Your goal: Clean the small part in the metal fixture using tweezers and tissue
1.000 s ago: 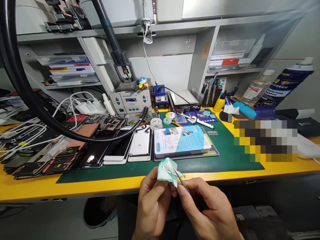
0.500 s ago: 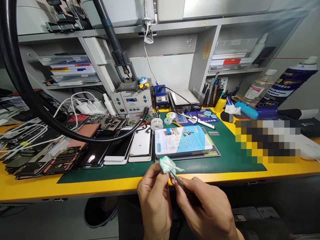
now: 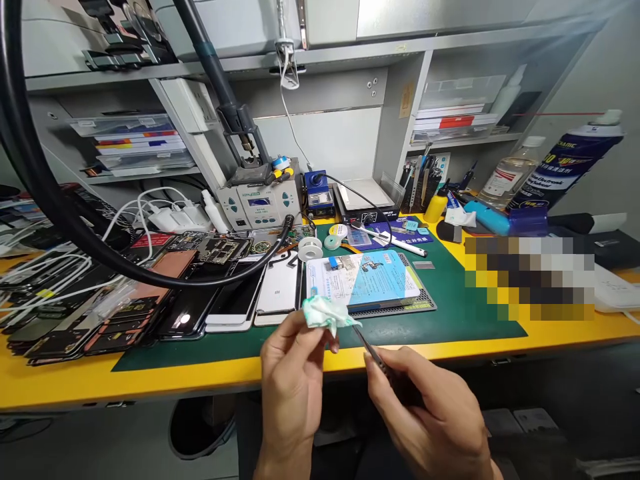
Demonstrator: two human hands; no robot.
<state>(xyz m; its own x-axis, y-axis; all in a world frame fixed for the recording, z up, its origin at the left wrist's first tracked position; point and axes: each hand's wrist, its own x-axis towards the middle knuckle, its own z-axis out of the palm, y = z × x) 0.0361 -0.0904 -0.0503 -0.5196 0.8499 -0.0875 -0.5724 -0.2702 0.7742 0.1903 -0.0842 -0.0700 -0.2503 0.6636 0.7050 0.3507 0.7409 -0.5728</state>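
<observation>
Between the thumb and fingers of my left hand [image 3: 293, 377] is a crumpled white tissue with green stains [image 3: 325, 313], held up just past the desk's front edge. My right hand [image 3: 430, 407] grips slim dark tweezers [image 3: 374, 352] that slant up and left. Their tip is at the tissue's loose right corner; whether it touches, I cannot tell. Just beyond the tissue, a blue and white box [image 3: 370, 283] lies on the green mat [image 3: 450, 287], with a small blue and metal part [image 3: 340, 263] on top. The lower fingers of my right hand are partly hidden.
Phones and phone parts [image 3: 165, 293] crowd the left, under a thick black hose [image 3: 150, 273]. A soldering station [image 3: 260, 200], solder spool [image 3: 311, 249] and white pen [image 3: 407, 243] stand or lie behind the box. Spray can [image 3: 567, 167] and bottle [image 3: 515, 173] stand right. A bin [image 3: 193, 427] is below.
My left hand has moved left and slightly up with the tissue, which looks more spread out. My right hand has drawn right with the tweezers, their tip now at the tissue's edge.
</observation>
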